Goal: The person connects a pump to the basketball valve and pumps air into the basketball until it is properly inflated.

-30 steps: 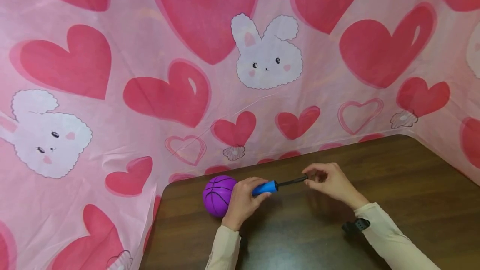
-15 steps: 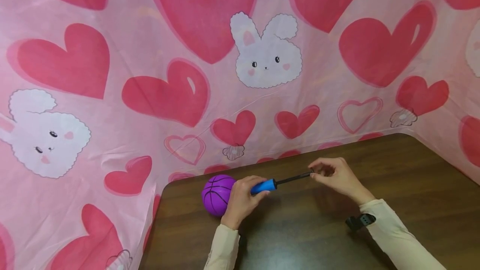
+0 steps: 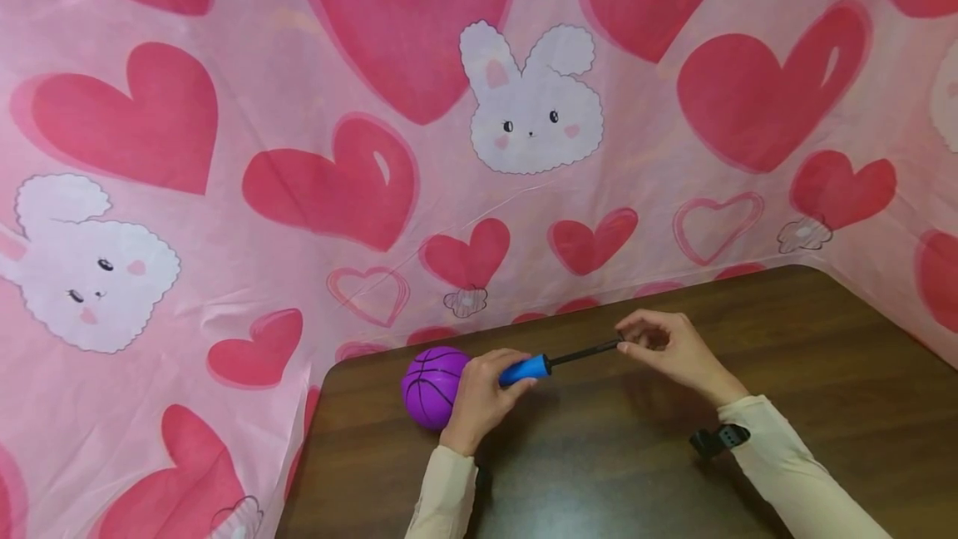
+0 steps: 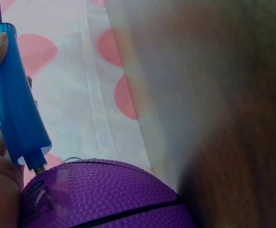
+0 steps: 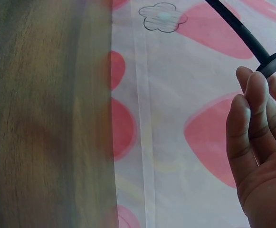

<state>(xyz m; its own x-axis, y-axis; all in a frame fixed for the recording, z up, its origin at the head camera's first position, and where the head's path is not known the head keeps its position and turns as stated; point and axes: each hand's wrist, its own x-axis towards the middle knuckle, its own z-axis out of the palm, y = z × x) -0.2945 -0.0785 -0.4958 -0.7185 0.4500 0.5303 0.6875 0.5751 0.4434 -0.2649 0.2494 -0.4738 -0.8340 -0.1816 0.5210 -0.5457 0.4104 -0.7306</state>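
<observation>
A small hand pump with a blue barrel (image 3: 526, 370) and a black plunger rod (image 3: 585, 353) extends between both hands. My left hand (image 3: 482, 399) grips the barrel, its thumb near the ribbed collar in the left wrist view. The barrel's nozzle end meets a purple ball (image 4: 104, 194) with black basketball lines, a metal needle showing between them. My right hand (image 3: 674, 353) pinches the round black end disc (image 5: 271, 64) of the rod between thumb and fingertips. The rod is drawn well out of the barrel. In the head view my left hand covers the ball's right side.
The dark wooden table (image 3: 599, 456) has rounded back corners. A pink cloth backdrop (image 3: 644, 140) printed with red hearts and white bunnies rises behind and beside it. A black strap (image 3: 718, 442) with a small device sits at my right wrist.
My right hand has moved a little to the right and up, drawing the plunger rod farther out of the barrel. My left hand and the ball stay nearly in place.
</observation>
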